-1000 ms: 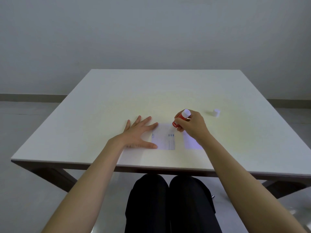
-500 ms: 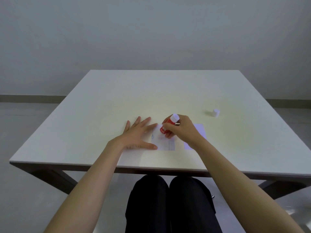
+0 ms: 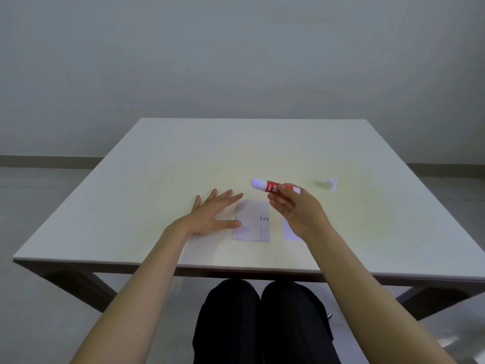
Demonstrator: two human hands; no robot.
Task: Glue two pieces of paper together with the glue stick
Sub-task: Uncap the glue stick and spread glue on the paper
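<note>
Right hand (image 3: 296,211) raised above the table (image 3: 157,158), fingers pinching the red glue stick (image 3: 273,186), which lies nearly level, white tip pointing left. Left hand (image 3: 210,216) flat, fingers spread, thumb touching the left edge of the printed paper (image 3: 252,222). Second paper (image 3: 288,229) partly hidden under right hand. White cap (image 3: 332,183) stands well apart, right.

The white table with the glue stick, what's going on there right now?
A person sits at the white square table. Their left hand lies flat, holding the edge of a small white printed paper. Their right hand holds a red uncapped glue stick lifted above the table, lying sideways. A second white paper lies partly hidden under that hand, and the small white cap sits apart to the right.
</note>
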